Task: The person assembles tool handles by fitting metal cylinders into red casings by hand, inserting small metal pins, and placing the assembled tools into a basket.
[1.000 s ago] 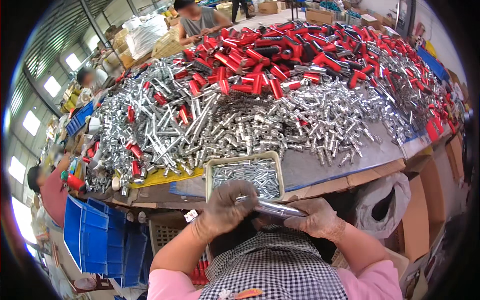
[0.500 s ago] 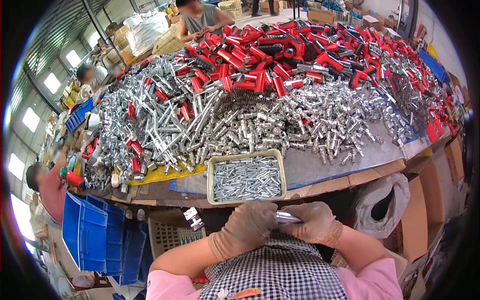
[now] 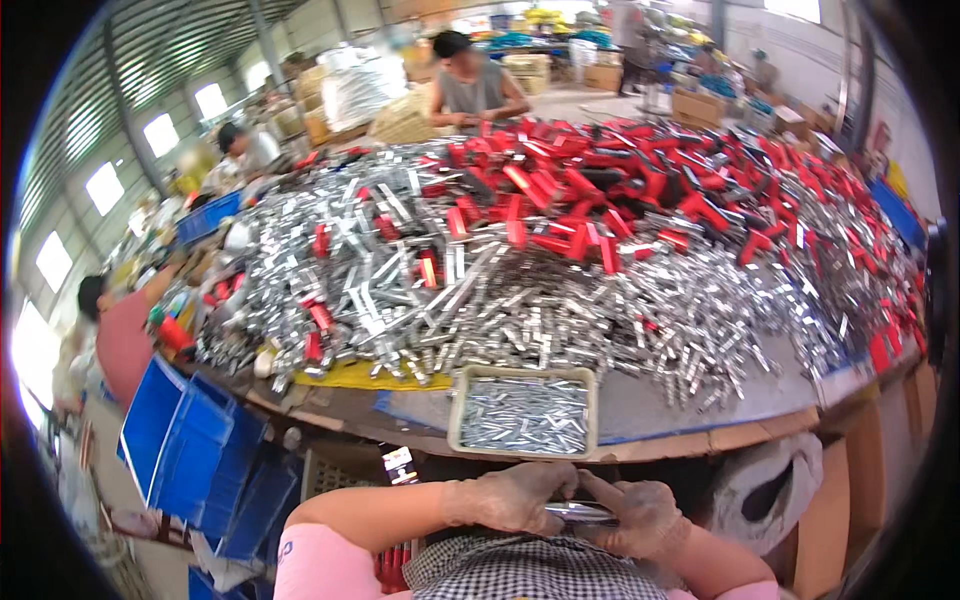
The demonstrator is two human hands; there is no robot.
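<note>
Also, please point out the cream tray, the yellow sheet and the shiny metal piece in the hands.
Cream tray [image 3: 593, 408]: head view, right rim.
Yellow sheet [image 3: 345, 377]: head view, bare front strip.
Shiny metal piece [image 3: 582, 513]: head view, visible middle.

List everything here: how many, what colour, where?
Flat table: one, greyish, centre.
Rectangular tray: one, cream, table's near edge.
Thin metal rods: uncountable, silver, in tray.
Loose metal parts: uncountable, silver, across table.
Handle-shaped pieces: uncountable, red and black, mostly far side.
Plastic bins: several, blue, lower left.
Plastic bag: one, whitish, lower right.
Other people: several, clothing varied, far and left.
Shiny metal piece: one, silver, below tray.
Left hand: one, brown glove, on piece.
Right hand: one, brown glove, likewise.
</note>
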